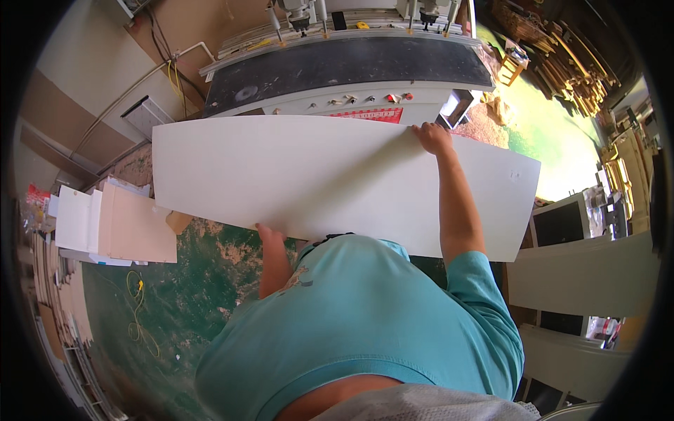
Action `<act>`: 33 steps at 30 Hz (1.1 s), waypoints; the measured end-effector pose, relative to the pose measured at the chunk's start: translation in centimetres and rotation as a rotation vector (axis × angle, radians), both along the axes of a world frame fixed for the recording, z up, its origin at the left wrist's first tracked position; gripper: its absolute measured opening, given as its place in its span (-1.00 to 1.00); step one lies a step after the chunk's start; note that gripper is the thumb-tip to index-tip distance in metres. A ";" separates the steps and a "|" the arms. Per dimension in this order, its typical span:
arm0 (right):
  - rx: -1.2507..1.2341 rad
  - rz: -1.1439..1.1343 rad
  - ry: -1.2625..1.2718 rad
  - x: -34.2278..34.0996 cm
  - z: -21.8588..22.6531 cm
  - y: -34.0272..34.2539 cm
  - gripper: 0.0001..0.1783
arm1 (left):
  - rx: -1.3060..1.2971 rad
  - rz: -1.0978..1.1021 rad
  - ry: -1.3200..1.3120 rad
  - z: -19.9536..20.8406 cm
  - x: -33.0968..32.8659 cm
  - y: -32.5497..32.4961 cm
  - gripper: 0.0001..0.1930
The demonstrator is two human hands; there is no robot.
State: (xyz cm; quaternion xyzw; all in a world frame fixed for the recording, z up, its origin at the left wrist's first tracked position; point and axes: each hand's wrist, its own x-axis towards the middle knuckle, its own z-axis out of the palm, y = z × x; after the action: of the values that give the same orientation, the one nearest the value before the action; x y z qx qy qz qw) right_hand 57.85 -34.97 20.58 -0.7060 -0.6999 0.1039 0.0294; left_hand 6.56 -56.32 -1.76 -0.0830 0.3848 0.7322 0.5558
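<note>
A long white panel (281,168) spans the space in front of me, between my body and a machine. My right hand (433,137) grips its far edge, right of the middle, with the fingers curled over that edge. At the near edge, left of my body, my left hand (271,233) holds the panel; its thumb side shows and the other fingers are hidden beneath. A shadow of my right arm falls across the white surface. Near the panel's right end there are a few small marks.
Beyond the panel stands a machine with a dark bed (351,70) and several knobs on its front. White and beige boards (137,221) stand at the left on the green floor (203,281), near a yellow cord (137,316). White panels (583,277) are stacked at the right; wood scraps (569,63) lie at far right.
</note>
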 end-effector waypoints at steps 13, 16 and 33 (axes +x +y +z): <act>-0.103 0.011 -0.046 2.2 -3.8 28.2 -0.30 | -0.006 -0.004 0.113 1.8 0.5 27.1 -0.42; -0.101 -0.001 -0.045 4.3 -6.1 34.6 -0.27 | -0.065 0.018 0.010 1.6 3.2 32.3 -0.42; -0.201 0.144 0.026 7.7 -10.2 60.6 -0.38 | -0.425 -0.024 0.057 3.5 12.4 47.1 -0.48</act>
State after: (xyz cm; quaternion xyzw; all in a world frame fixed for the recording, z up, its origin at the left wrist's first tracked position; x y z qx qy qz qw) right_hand 65.57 25.66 10.37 -0.6521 -0.7343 0.1844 -0.0401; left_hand 19.01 -9.21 1.70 -0.1730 0.5472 0.6298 0.5234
